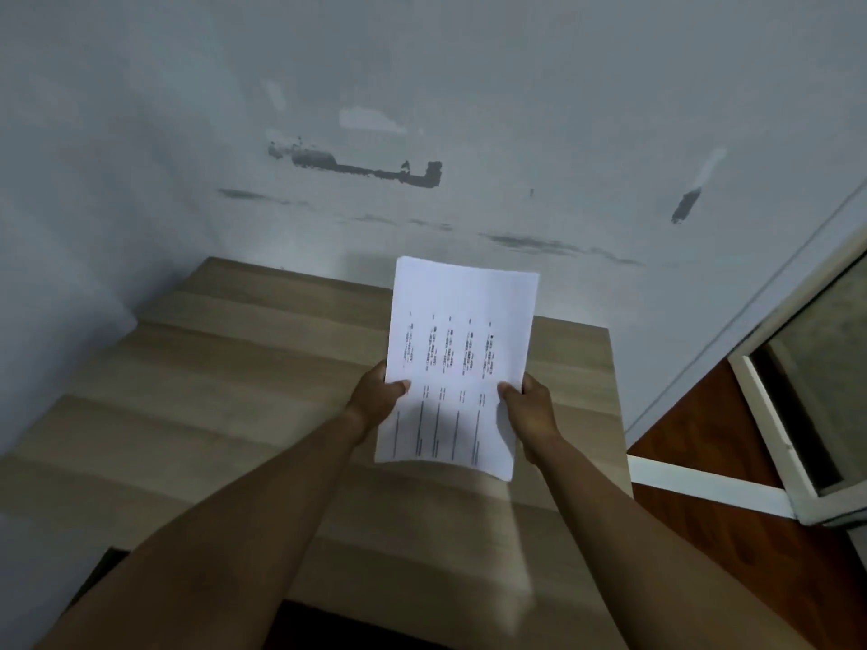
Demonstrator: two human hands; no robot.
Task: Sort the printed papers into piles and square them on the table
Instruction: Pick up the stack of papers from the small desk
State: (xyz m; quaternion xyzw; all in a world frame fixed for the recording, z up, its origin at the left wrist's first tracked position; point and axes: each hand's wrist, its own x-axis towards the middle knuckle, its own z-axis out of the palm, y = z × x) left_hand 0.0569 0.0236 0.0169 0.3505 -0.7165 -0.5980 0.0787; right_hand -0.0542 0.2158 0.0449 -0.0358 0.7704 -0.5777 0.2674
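Left hand (375, 396) and right hand (530, 405) pinch side edges of white printed paper sheets (462, 349) above light wooden worktop (211, 391); dark text columns blurred, unreadable.

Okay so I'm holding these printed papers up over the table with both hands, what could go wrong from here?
1. Both hands pinch the papers only at the side edges: the left hand and the right hand. If either grip loosens, sheets could fan out or slip.
2. The papers hang above the right part of the table, near its edge. A dropped sheet might land on the floor.
3. The print looks blurred in this dim light, so sorting mistakes seem possible.
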